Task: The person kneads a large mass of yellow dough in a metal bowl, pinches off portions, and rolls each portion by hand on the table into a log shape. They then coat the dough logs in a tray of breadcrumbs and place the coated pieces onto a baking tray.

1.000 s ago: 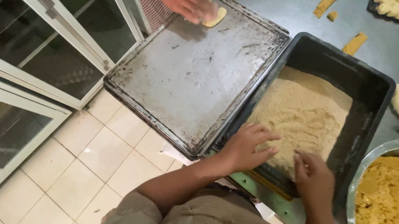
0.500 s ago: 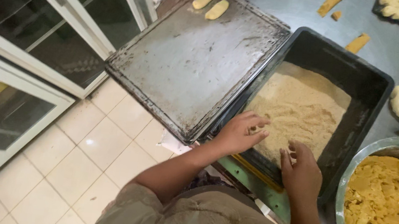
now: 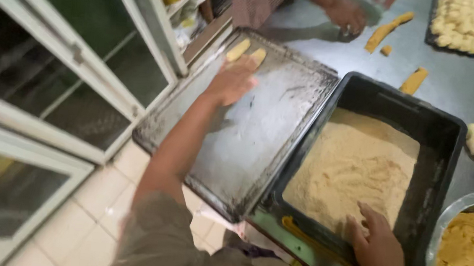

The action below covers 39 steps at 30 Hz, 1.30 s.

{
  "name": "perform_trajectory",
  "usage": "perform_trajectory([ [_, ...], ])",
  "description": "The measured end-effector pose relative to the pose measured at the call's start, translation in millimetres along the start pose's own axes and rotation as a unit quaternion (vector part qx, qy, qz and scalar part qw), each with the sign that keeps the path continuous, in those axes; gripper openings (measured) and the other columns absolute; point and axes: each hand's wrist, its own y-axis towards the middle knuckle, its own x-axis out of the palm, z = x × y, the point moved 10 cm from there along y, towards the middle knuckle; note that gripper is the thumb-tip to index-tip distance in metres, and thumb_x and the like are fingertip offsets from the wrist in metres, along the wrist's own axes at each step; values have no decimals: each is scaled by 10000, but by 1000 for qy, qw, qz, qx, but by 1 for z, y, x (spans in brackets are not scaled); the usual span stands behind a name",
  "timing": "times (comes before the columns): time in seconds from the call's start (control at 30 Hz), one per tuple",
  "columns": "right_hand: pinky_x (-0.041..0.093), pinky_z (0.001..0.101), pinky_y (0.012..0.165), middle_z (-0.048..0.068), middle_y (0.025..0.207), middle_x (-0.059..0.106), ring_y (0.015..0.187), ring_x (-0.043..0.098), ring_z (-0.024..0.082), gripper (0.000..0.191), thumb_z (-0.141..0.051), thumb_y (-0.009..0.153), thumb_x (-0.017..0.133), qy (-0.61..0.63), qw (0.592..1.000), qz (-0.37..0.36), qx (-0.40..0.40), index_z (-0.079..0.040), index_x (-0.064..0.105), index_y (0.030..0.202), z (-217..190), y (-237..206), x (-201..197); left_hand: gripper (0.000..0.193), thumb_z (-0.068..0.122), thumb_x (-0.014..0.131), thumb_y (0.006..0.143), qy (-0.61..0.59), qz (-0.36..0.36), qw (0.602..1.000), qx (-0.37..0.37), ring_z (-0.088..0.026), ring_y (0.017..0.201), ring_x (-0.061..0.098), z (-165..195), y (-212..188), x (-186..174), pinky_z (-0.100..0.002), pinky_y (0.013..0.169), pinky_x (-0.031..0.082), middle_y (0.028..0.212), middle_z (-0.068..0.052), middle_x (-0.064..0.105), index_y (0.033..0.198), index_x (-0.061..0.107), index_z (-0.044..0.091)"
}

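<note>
The left hand (image 3: 232, 81) reaches across the worn metal baking tray (image 3: 259, 147), fingers loosely spread, touching the third of the pale dough pieces (image 3: 239, 49) at its far end. The right hand (image 3: 377, 247), open and holding nothing, rests in the breadcrumbs (image 3: 352, 164) filling the black tub (image 3: 444, 144) beside the tray.

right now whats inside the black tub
The black tub holds a bed of pale crumbs. The right hand rests in them at the near edge, fingertips buried. The tub's floor is covered, so anything under the crumbs cannot be seen.
</note>
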Motion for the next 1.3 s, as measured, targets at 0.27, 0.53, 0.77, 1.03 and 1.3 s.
perform_trajectory([
  [0.27, 585, 385, 813, 92, 1275, 707, 978, 750, 266, 477, -390, 920, 660, -3, 998, 10, 65, -193, 672, 1355, 14, 4, 4, 929, 694, 525, 958, -101, 132, 984, 69, -355, 1602, 27, 34, 17, -12, -578, 1241, 24, 1730, -175, 73, 1666, 269, 150],
  [0.53, 578, 388, 855, 128, 1282, 701, 1032, 736, 295, 478, -368, 917, 665, 22, 999, 17, 32, -152, 672, 1343, 16, 6, 3, 948, 755, 439, 960, -121, -24, 964, 236, -484, 1569, -87, 297, -106, 76, -681, 1197, 29, 1752, -198, -107, 1696, 180, 218],
  [0.77, 570, 398, 851, 117, 1308, 690, 1058, 720, 291, 465, -384, 911, 662, 11, 999, 26, 22, -168, 692, 1321, 11, 7, 2, 924, 763, 310, 999, -156, -79, 967, 186, -438, 1611, -31, 300, -140, 109, -603, 1250, 25, 1744, -215, -50, 1675, 156, 152],
  [1.03, 564, 399, 838, 105, 1273, 707, 953, 732, 288, 447, -409, 943, 624, -27, 999, 8, -18, -173, 706, 1313, 1, 5, 3, 869, 749, 334, 986, -102, 3, 985, 138, -415, 1613, 53, 293, -141, 104, -556, 1269, 101, 1758, -185, 42, 1671, 223, 226],
  [1.3, 553, 408, 845, 112, 1274, 705, 955, 736, 288, 447, -426, 980, 584, -36, 998, -20, -53, -171, 702, 1328, -5, 3, 7, 847, 760, 366, 968, -92, 20, 986, 139, -420, 1602, 108, 292, -145, 95, -508, 1275, 137, 1744, -182, 90, 1654, 274, 272],
])
